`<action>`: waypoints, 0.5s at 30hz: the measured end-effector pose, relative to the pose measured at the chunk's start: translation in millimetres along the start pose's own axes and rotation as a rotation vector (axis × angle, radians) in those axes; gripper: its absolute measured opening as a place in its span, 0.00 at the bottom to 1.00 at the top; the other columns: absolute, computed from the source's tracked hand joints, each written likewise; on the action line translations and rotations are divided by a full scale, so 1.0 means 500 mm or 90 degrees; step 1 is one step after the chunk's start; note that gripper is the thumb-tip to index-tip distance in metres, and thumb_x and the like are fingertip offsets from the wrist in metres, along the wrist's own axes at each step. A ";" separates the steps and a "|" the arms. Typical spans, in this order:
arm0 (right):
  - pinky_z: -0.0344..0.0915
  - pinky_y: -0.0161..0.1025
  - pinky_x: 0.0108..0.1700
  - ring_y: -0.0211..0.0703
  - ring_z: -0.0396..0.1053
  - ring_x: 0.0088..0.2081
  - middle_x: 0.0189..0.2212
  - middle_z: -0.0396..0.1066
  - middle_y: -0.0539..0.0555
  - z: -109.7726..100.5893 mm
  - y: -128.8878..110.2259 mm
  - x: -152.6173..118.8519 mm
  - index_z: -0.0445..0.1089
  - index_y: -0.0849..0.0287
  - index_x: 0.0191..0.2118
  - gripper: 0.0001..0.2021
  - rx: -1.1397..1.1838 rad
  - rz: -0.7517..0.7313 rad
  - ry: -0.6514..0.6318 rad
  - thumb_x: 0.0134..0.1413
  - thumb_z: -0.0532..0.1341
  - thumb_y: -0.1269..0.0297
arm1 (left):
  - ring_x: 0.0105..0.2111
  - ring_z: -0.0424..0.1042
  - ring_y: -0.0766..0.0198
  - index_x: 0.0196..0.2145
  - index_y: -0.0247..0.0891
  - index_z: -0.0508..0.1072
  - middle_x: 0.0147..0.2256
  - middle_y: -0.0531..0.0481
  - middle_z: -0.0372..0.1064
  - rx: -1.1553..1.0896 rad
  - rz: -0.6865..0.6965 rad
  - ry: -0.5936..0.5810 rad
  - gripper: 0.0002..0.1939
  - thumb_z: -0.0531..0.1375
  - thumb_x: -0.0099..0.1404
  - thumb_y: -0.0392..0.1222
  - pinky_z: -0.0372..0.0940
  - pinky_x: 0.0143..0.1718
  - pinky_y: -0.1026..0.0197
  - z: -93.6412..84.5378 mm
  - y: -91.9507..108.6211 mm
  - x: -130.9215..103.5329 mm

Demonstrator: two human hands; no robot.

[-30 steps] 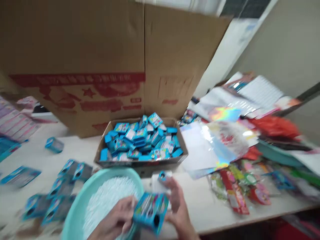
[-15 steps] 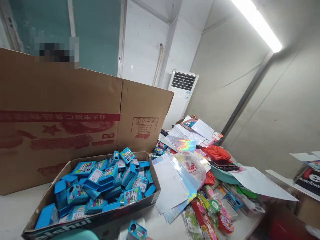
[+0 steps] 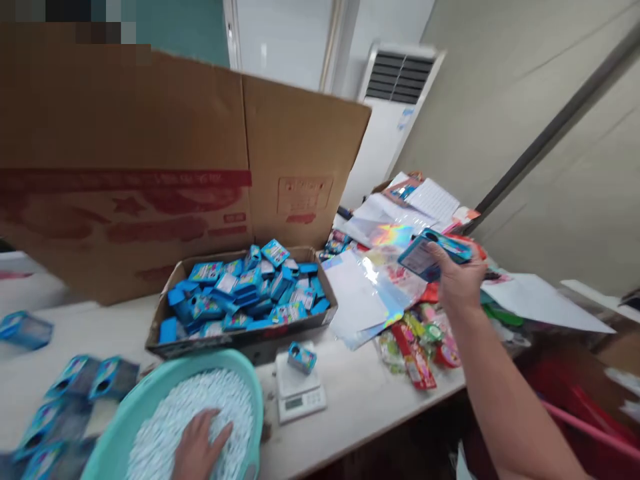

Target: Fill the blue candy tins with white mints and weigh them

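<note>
My left hand (image 3: 200, 443) rests in a mint-green basin (image 3: 253, 380) of small white pellets (image 3: 195, 397), its fingers and thumb apart on top of them. Raised at the right, my right hand (image 3: 464, 280) grips a blue printed box (image 3: 419, 261) that has a pale label and a dark round spot. Beside the basin, a small blue box (image 3: 302, 358) lies on the white digital scale (image 3: 300, 405). Behind them stands an open carton (image 3: 327, 319) heaped with blue boxes (image 3: 245, 293).
A tall brown cardboard box (image 3: 190, 127) stands behind the carton. Several blue boxes with dark round holes (image 3: 75, 377) sit left of the basin. Papers and clear sleeves (image 3: 357, 293) cover the right side, near wrapped sweets (image 3: 413, 350). The table's front edge (image 3: 360, 433) runs below.
The view has tilted downward, bringing the basin, the scale and my left hand into sight. My right hand now shows raised at the right with a blue box.
</note>
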State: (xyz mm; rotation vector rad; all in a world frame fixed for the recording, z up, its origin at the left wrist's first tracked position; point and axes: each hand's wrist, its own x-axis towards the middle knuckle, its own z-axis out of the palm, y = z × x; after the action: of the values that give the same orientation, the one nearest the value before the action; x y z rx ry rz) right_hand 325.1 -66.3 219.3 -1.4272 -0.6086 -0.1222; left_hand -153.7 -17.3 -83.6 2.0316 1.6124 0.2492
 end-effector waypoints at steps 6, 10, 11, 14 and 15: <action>0.65 0.41 0.32 0.44 0.67 0.28 0.26 0.70 0.50 -0.083 0.191 -0.292 0.70 0.60 0.33 0.26 -0.202 0.249 -0.128 0.25 0.70 0.49 | 0.52 0.62 0.51 0.50 0.42 0.70 0.51 0.44 0.65 0.084 0.017 -0.121 0.21 0.49 0.64 0.50 0.58 0.51 0.48 0.038 0.045 -0.064; 0.65 0.39 0.30 0.42 0.66 0.27 0.24 0.70 0.49 -0.114 0.303 -0.480 0.68 0.60 0.34 0.28 -0.177 0.439 -0.090 0.24 0.70 0.49 | 0.45 0.65 0.55 0.43 0.41 0.72 0.44 0.45 0.67 0.066 0.068 -0.163 0.18 0.48 0.65 0.49 0.58 0.50 0.52 0.036 0.043 -0.072; 0.65 0.38 0.30 0.43 0.66 0.28 0.25 0.70 0.50 -0.118 0.322 -0.508 0.68 0.60 0.34 0.28 -0.179 0.449 -0.080 0.24 0.70 0.49 | 0.44 0.65 0.55 0.42 0.40 0.72 0.43 0.45 0.68 0.071 0.074 -0.165 0.17 0.48 0.65 0.48 0.58 0.49 0.53 0.034 0.040 -0.072; 0.66 0.39 0.34 0.44 0.67 0.31 0.28 0.70 0.51 -0.128 0.359 -0.558 0.68 0.60 0.35 0.27 -0.215 0.437 -0.049 0.25 0.70 0.49 | 0.43 0.66 0.57 0.38 0.41 0.72 0.40 0.46 0.68 0.087 0.110 -0.189 0.15 0.48 0.65 0.45 0.58 0.49 0.56 0.033 0.033 -0.070; 0.66 0.40 0.35 0.44 0.67 0.31 0.28 0.70 0.51 -0.131 0.366 -0.567 0.69 0.60 0.35 0.27 -0.226 0.432 -0.038 0.25 0.70 0.49 | 0.43 0.66 0.58 0.37 0.42 0.72 0.40 0.47 0.68 0.093 0.127 -0.201 0.14 0.47 0.66 0.44 0.59 0.48 0.57 0.034 0.030 -0.069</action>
State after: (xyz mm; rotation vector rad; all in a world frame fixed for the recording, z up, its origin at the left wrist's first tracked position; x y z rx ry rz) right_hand 186.1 -175.7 -75.4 -1.9159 -0.1244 0.3671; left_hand -142.6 -57.3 -84.2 2.2138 1.2689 -0.1180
